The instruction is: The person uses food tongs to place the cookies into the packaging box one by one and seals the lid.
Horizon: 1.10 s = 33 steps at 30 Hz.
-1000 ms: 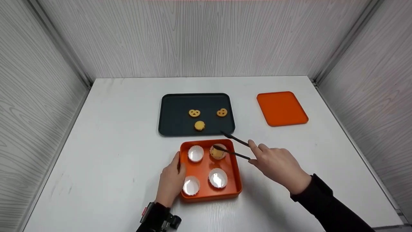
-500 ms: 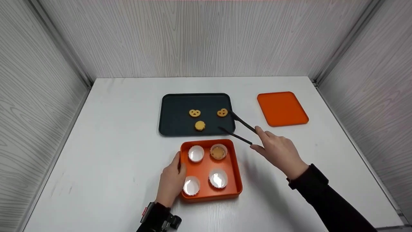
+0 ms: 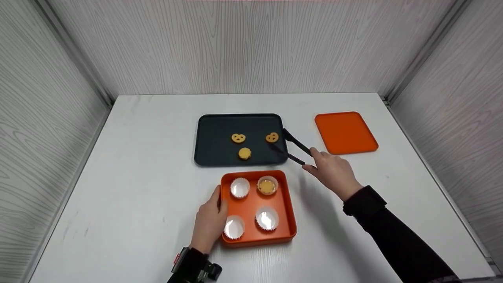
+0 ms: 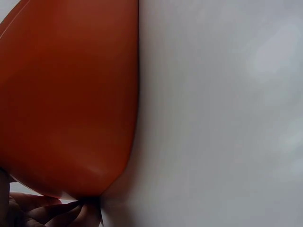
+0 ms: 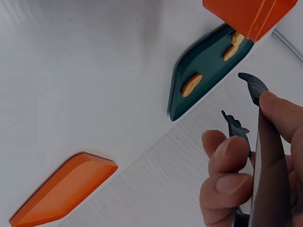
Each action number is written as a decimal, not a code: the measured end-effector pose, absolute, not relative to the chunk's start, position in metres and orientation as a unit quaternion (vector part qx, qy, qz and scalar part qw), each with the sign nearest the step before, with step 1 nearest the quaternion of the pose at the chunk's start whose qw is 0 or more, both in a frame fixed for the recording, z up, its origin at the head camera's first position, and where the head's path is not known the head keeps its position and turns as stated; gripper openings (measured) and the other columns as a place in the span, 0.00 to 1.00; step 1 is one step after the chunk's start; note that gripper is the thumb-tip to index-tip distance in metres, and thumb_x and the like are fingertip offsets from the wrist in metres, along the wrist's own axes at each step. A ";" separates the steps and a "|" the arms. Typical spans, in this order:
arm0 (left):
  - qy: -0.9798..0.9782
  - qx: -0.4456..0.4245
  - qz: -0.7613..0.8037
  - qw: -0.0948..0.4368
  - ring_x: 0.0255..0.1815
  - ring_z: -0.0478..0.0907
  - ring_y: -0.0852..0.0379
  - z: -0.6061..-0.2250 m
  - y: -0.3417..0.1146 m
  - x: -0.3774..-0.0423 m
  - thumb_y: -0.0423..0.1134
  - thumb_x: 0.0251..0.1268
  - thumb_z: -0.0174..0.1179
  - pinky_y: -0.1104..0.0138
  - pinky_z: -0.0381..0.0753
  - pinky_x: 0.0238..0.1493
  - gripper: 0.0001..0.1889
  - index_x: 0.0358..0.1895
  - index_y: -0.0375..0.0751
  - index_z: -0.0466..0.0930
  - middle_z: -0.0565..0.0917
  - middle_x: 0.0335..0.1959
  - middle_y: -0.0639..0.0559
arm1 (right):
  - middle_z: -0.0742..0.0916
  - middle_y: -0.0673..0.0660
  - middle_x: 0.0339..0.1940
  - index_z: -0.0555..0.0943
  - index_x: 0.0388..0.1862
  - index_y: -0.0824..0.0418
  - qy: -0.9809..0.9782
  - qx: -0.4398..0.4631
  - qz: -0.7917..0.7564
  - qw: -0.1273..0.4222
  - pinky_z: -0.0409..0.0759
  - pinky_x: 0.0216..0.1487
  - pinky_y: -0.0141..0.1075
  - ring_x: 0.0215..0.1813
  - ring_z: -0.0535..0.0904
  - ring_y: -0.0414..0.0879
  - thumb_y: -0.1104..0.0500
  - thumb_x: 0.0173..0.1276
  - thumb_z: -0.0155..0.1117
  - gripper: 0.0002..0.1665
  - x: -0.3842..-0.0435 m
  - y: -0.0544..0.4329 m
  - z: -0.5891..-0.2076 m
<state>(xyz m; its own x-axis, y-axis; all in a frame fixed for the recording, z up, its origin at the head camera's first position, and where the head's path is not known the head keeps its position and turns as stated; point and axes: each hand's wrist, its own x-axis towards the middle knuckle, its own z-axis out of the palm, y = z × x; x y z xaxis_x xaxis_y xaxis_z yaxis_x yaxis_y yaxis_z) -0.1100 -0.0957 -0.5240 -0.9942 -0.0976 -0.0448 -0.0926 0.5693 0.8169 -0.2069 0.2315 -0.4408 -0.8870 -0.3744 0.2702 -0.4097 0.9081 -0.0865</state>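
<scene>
Left hand (image 3: 210, 222) grips the orange box (image 3: 251, 202) by its left wall, likely to steady it. Right hand (image 3: 334, 171) clamped on tongs (image 3: 300, 146), tips apart beside the right-hand pretzel (image 3: 272, 137) on the dark tray (image 3: 212, 143), probably for clearance. Box just nearside of tray, presumably keeping reach short.

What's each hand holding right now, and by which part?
Right hand: black tongs, by both prongs; the tongs themselves are empty. Left hand: orange box, by its left wall.
</scene>
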 end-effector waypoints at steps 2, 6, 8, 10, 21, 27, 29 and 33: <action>-0.886 0.054 -0.460 0.001 0.69 0.75 0.44 -0.525 -0.095 -0.110 0.44 0.80 0.50 0.49 0.73 0.70 0.29 0.78 0.36 0.63 0.74 0.72 0.40 | 0.83 0.62 0.26 0.77 0.54 0.69 -0.969 0.203 0.062 0.125 0.79 0.19 0.47 0.20 0.78 0.58 0.48 0.67 0.74 0.29 -0.213 0.229 -0.443; -0.885 0.056 -0.462 -0.002 0.70 0.74 0.44 -0.525 -0.095 -0.110 0.44 0.80 0.50 0.49 0.72 0.70 0.29 0.78 0.37 0.62 0.73 0.73 0.41 | 0.84 0.64 0.28 0.78 0.54 0.70 -0.971 0.201 0.041 0.122 0.80 0.20 0.48 0.21 0.79 0.59 0.47 0.67 0.73 0.30 -0.225 0.224 -0.445; -0.885 0.053 -0.463 0.002 0.70 0.74 0.45 -0.525 -0.095 -0.110 0.44 0.80 0.50 0.49 0.73 0.70 0.29 0.78 0.37 0.63 0.74 0.72 0.41 | 0.84 0.64 0.27 0.79 0.51 0.70 -0.970 0.205 0.032 0.129 0.80 0.20 0.48 0.22 0.80 0.59 0.47 0.66 0.74 0.29 -0.230 0.222 -0.446; -0.884 0.052 -0.464 0.006 0.69 0.75 0.45 -0.525 -0.095 -0.110 0.43 0.80 0.51 0.50 0.73 0.70 0.29 0.78 0.37 0.63 0.74 0.72 0.41 | 0.84 0.64 0.27 0.79 0.50 0.70 -0.969 0.207 0.027 0.129 0.81 0.21 0.49 0.22 0.81 0.59 0.47 0.67 0.73 0.28 -0.234 0.220 -0.447; -0.881 0.061 -0.469 -0.004 0.70 0.74 0.45 -0.524 -0.096 -0.110 0.43 0.79 0.51 0.50 0.72 0.71 0.30 0.78 0.37 0.62 0.73 0.73 0.41 | 0.85 0.64 0.28 0.80 0.43 0.69 -0.984 0.171 0.026 0.043 0.84 0.29 0.51 0.28 0.82 0.59 0.46 0.71 0.69 0.25 -0.252 0.208 -0.440; -0.878 0.060 -0.474 -0.008 0.72 0.72 0.46 -0.525 -0.096 -0.110 0.43 0.80 0.51 0.50 0.71 0.72 0.30 0.79 0.37 0.62 0.72 0.73 0.41 | 0.83 0.63 0.26 0.80 0.36 0.68 -0.987 0.161 0.016 0.013 0.84 0.29 0.52 0.28 0.82 0.60 0.45 0.72 0.67 0.24 -0.260 0.201 -0.435; -0.878 0.057 -0.475 -0.005 0.72 0.73 0.45 -0.525 -0.096 -0.110 0.43 0.80 0.51 0.50 0.71 0.72 0.30 0.79 0.37 0.62 0.73 0.73 0.41 | 0.83 0.63 0.26 0.81 0.36 0.68 -0.988 0.155 0.016 -0.002 0.83 0.30 0.52 0.28 0.83 0.60 0.45 0.73 0.66 0.24 -0.263 0.199 -0.433; -0.878 0.053 -0.475 0.004 0.71 0.73 0.45 -0.525 -0.096 -0.110 0.43 0.79 0.52 0.50 0.72 0.71 0.29 0.78 0.37 0.63 0.74 0.72 0.41 | 0.83 0.62 0.26 0.83 0.37 0.68 -0.989 0.143 0.023 -0.041 0.83 0.32 0.51 0.28 0.82 0.58 0.45 0.74 0.64 0.24 -0.270 0.195 -0.425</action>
